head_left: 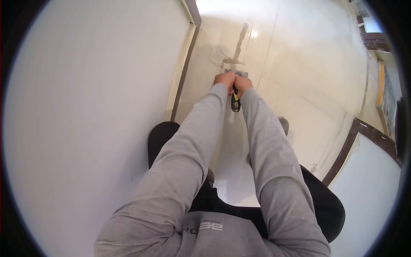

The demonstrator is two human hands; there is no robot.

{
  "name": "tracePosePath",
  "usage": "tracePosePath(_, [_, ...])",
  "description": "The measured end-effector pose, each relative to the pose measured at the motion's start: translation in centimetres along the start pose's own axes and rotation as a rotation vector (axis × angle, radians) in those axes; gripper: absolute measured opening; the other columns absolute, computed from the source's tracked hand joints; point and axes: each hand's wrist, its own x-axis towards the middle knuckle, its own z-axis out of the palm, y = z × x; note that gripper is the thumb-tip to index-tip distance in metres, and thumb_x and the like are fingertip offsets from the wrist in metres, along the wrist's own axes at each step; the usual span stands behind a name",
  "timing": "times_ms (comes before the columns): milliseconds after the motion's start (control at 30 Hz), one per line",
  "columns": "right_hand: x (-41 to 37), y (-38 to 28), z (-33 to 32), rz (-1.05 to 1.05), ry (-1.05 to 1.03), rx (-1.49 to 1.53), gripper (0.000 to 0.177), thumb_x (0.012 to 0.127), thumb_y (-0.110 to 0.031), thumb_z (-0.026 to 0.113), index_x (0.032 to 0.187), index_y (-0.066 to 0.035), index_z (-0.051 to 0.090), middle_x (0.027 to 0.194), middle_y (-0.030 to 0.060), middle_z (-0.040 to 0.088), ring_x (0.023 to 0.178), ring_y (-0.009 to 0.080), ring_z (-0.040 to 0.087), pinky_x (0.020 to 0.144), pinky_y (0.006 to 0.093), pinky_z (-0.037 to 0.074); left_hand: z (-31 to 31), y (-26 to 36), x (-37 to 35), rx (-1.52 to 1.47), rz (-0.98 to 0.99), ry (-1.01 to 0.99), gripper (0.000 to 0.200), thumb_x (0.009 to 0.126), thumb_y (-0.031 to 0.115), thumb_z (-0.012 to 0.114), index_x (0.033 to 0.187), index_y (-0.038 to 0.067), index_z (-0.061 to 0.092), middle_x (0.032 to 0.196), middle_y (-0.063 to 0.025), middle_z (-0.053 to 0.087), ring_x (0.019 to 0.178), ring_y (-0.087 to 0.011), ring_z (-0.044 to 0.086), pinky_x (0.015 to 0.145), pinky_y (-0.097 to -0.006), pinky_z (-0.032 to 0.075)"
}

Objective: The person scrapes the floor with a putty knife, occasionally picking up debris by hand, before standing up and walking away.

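Note:
Both my hands are together low over the tiled floor (295, 64), closed around one scraper (235, 104). Its black and yellow handle points back toward me, and its wide metal blade shows just beyond my knuckles, at the floor. My left hand (225, 79) grips from the left, my right hand (243, 83) from the right. The fingers are partly hidden behind the hands. Just past the blade, a grey-brown streak (241, 43) runs away along the floor, with a short crosswise patch at its near end.
A white wall panel (94, 85) with a dark frame edge (187, 64) rises on my left. At the right stands another white panel (364, 171) with a brown frame (342, 152). Farther right, a board with an orange edge (380, 81) leans. My knees and shoes flank my arms.

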Motion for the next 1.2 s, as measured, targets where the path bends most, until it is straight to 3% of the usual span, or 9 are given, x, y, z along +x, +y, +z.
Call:
tracePosePath(133, [-5.2, -2.3, -0.4, -0.074, 0.047, -0.343, 0.033, 0.091, -0.027, 0.055, 0.083, 0.005, 0.061, 0.079, 0.0175, 0.066, 0.064, 0.0251, 0.063, 0.054, 0.0381, 0.048, -1.2, -2.8, -0.4, 0.153, 0.036, -0.062, 0.023, 0.080, 0.025, 0.059, 0.068, 0.006, 0.056, 0.055, -0.0056, 0.052, 0.037, -0.0169, 0.042, 0.034, -0.0329, 0.031])
tracePosePath(233, [-5.3, -1.3, 0.4, 0.187, 0.191, 0.017, 0.036, 0.092, -0.030, 0.054, 0.083, 0.004, 0.062, 0.078, 0.0183, 0.066, 0.067, 0.0275, 0.064, 0.058, 0.0398, 0.049, -1.4, -3.0, -0.4, 0.099, 0.099, -0.061, 0.024, 0.080, 0.026, 0.061, 0.068, 0.006, 0.056, 0.055, -0.0068, 0.052, 0.037, -0.0173, 0.042, 0.034, -0.0336, 0.031])
tracePosePath(333, [-0.2, -1.7, -0.9, -0.091, -0.019, -0.149, 0.037, 0.092, -0.031, 0.053, 0.090, 0.004, 0.064, 0.080, 0.0184, 0.066, 0.070, 0.0285, 0.065, 0.060, 0.0400, 0.049, 0.0, 0.0, 1.0, 0.024, 0.095, -0.065, 0.023, 0.079, 0.026, 0.063, 0.068, 0.007, 0.057, 0.055, -0.0074, 0.052, 0.037, -0.0177, 0.043, 0.034, -0.0345, 0.031])
tracePosePath(467, [-6.2, -5.7, -0.9, 0.011, 0.050, -0.346, 0.052, 0.090, -0.036, 0.051, 0.103, 0.013, 0.062, 0.097, 0.0288, 0.066, 0.094, 0.0397, 0.065, 0.078, 0.0411, 0.050, -0.5, -2.6, 0.9, 0.094, 0.048, -0.069, 0.024, 0.077, 0.026, 0.065, 0.065, 0.007, 0.056, 0.053, -0.0066, 0.051, 0.038, -0.0176, 0.043, 0.035, -0.0346, 0.031])
tracePosePath(567, [-7.9, -3.6, 0.2, 0.255, 0.101, 0.088, 0.045, 0.091, -0.029, 0.052, 0.104, 0.013, 0.061, 0.101, 0.0288, 0.066, 0.093, 0.0361, 0.067, 0.074, 0.0410, 0.051, -1.3, -2.7, 0.3, 0.105, 0.065, -0.019, 0.025, 0.078, 0.026, 0.064, 0.064, 0.007, 0.055, 0.053, -0.0064, 0.051, 0.039, -0.0180, 0.044, 0.035, -0.0357, 0.031])
tracePosePath(733, [-4.3, -7.0, -1.2, 0.023, -0.031, -0.161, 0.045, 0.093, -0.029, 0.052, 0.105, 0.014, 0.059, 0.094, 0.0274, 0.066, 0.085, 0.0342, 0.067, 0.070, 0.0403, 0.051, 0.4, 0.7, 2.0, 0.029, 0.120, -0.021, 0.025, 0.080, 0.025, 0.062, 0.065, 0.006, 0.057, 0.055, -0.0065, 0.053, 0.039, -0.0180, 0.045, 0.035, -0.0357, 0.033])
tracePosePath(933, [-6.3, -4.1, 0.0, 0.193, 0.092, 0.223, 0.046, 0.090, -0.032, 0.058, 0.093, 0.014, 0.061, 0.084, 0.0251, 0.067, 0.073, 0.0304, 0.067, 0.063, 0.0401, 0.051, -1.0, -1.5, 0.8, 0.113, 0.089, -0.077, 0.029, 0.075, 0.025, 0.068, 0.067, -0.002, 0.062, 0.058, -0.0128, 0.059, 0.042, -0.0216, 0.054, 0.039, -0.0352, 0.044])
tracePosePath(1000, [-5.8, -6.3, -0.5, -0.070, 0.066, 0.061, 0.028, 0.093, -0.021, 0.053, 0.081, 0.004, 0.058, 0.066, 0.0149, 0.060, 0.049, 0.0266, 0.056, 0.041, 0.0397, 0.042, -0.2, 0.2, 0.8, 0.082, 0.122, -0.063, 0.025, 0.080, 0.025, 0.063, 0.066, 0.006, 0.056, 0.054, -0.0046, 0.051, 0.039, -0.0157, 0.044, 0.034, -0.0327, 0.032])
tracePosePath(1200, [-5.9, -1.2, -2.5, 0.108, 0.140, 0.003, 0.040, 0.088, -0.031, 0.062, 0.086, 0.009, 0.060, 0.071, 0.0156, 0.062, 0.062, 0.0247, 0.061, 0.049, 0.0374, 0.047, 1.0, -4.0, 0.5, 0.028, 0.070, -0.216, 0.034, 0.089, 0.036, 0.058, 0.069, 0.008, 0.058, 0.056, -0.0041, 0.052, 0.040, -0.0149, 0.044, 0.034, -0.0321, 0.032])
